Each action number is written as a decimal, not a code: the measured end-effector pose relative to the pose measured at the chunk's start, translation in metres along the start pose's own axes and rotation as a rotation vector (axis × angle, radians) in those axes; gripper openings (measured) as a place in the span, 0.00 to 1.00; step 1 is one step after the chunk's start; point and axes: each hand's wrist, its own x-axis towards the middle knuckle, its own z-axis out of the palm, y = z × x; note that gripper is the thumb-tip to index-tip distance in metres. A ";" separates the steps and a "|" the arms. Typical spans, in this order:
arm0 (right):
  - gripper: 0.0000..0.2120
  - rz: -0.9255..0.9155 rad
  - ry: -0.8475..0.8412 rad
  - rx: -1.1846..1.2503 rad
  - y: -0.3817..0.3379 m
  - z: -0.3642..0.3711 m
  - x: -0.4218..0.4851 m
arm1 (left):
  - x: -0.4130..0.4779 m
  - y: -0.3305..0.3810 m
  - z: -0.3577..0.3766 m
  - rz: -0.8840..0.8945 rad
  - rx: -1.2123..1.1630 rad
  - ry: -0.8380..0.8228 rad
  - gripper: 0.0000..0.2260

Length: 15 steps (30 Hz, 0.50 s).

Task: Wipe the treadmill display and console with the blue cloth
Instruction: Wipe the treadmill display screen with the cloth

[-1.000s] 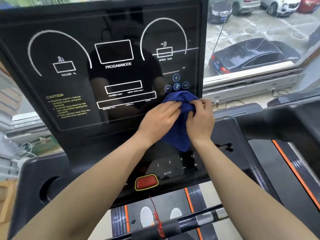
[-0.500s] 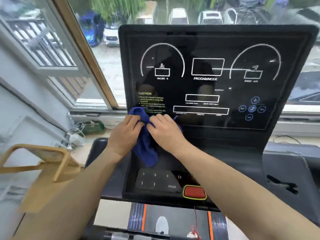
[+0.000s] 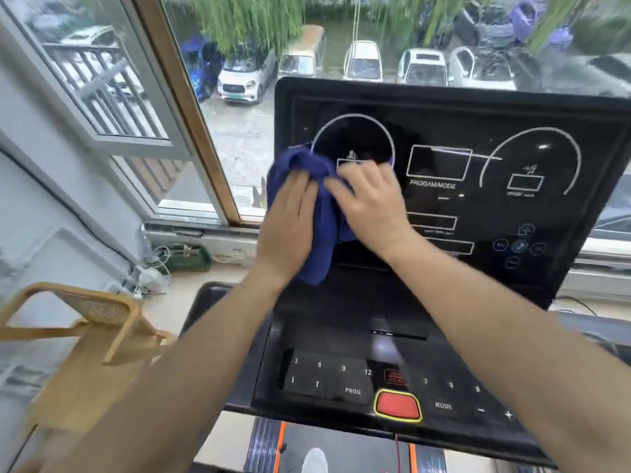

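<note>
The blue cloth [image 3: 319, 247] is being held against the left part of the treadmill display [image 3: 478, 206] by 2 bare hands. It is bunched over the lower end of the left dial arc and the panel's left border, and a loose tail is being left hanging toward the console [image 3: 341, 302]. The left hand [image 3: 290, 227] is being laid on the cloth's left side, its fingers kept fairly straight and close together, pointing upward and pressing the fabric to the panel. The right hand [image 3: 374, 204] is being laid across the cloth's upper right part, with its fingers spread, slightly bent and pointing up and to the left. Whether fabric is being pinched beneath them cannot be told, since both hands are blurred. The 2 hands are being kept just beside each other, with a strip of cloth showing between them. On the console below, keys marked 3, 6, 9 and 12 are being shown beside PROG and MODE labels, with a red button [image 3: 397, 406] rimmed in yellow at the front centre. A pale wooden chair [image 3: 102, 319] is being seen left of the treadmill, and parked cars [image 3: 239, 83] are being seen through the window [image 3: 191, 107] behind.
</note>
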 end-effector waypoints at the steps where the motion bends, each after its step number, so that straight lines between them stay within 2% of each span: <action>1: 0.08 -0.028 -0.060 0.038 -0.011 -0.002 -0.028 | -0.034 -0.004 0.006 0.034 0.042 -0.056 0.18; 4: 0.10 -0.080 -0.235 0.095 -0.039 -0.008 -0.095 | -0.103 -0.007 0.010 0.115 0.201 -0.211 0.15; 7: 0.09 0.002 -0.376 0.175 -0.053 -0.017 -0.121 | -0.104 0.004 0.002 0.105 0.230 -0.207 0.05; 9: 0.11 0.185 -0.439 0.324 -0.059 -0.029 -0.125 | -0.104 0.017 -0.002 0.060 0.180 -0.176 0.05; 12: 0.13 0.568 -0.579 0.656 -0.062 -0.055 -0.125 | -0.114 0.040 -0.009 -0.011 0.076 -0.138 0.07; 15: 0.12 0.854 -0.698 0.920 -0.052 -0.073 -0.119 | -0.111 0.055 -0.026 -0.113 0.095 -0.239 0.11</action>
